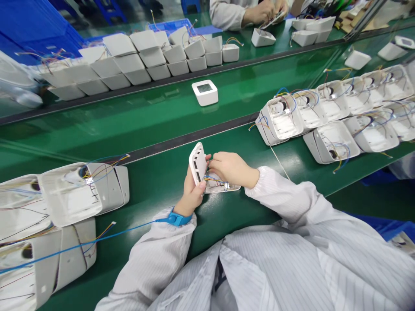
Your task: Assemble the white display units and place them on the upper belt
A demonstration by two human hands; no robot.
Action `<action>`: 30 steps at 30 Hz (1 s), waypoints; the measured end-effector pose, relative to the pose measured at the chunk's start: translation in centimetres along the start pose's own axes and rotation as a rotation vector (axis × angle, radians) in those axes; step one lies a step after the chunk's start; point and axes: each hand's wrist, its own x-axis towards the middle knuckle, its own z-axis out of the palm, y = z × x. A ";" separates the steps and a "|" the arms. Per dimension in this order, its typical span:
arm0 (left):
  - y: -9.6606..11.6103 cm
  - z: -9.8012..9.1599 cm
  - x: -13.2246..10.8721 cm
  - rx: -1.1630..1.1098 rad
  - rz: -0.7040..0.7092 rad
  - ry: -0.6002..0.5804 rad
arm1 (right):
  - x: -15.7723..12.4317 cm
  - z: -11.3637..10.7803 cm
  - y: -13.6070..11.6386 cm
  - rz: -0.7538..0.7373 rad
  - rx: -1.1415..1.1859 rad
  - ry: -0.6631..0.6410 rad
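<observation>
- Left hand (pixel 190 192): gripping white panel (pixel 198 164), thumb on near edge, panel tilted up; most fingers hidden behind it.
- Right hand (pixel 231 167): bent over open white housing (pixel 223 190), just right of left hand; fingertips lost behind panel and wires (pixel 212 179), so I can't tell if they're closed on anything.
- Housing sits between and under the 2 hands; its far side is covered by the right hand. Can't see whether panel and housing join.
- Blue strap (pixel 177 219) on left wrist; its cord runs off left.
- Screened white device (pixel 205 92) ahead of both hands; display unreadable from here.
- Wired shells (pixel 73 198) left of left hand, cut off at the edge.
- Far ahead, co-worker's hands (pixel 261 15), partly cropped, held item blurry.
</observation>
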 end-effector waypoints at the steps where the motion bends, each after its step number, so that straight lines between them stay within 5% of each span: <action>1: -0.1 0.0 0.1 -0.029 0.014 0.011 | -0.1 -0.5 0.1 0.029 0.059 0.004; 7: -0.3 -0.1 0.2 -0.128 0.008 0.003 | -0.9 -4.3 0.3 -0.077 0.561 -0.191; 16: 0.0 0.1 0.3 -0.063 0.062 -0.039 | -0.9 -4.2 1.6 -0.052 0.726 -0.272; 25: -0.1 0.0 0.2 -0.008 0.058 -0.034 | -0.9 -2.5 1.8 -0.190 0.224 -0.193; 30: 0.4 0.3 0.5 0.071 0.114 -0.064 | -0.6 -2.0 1.7 -0.118 0.011 -0.104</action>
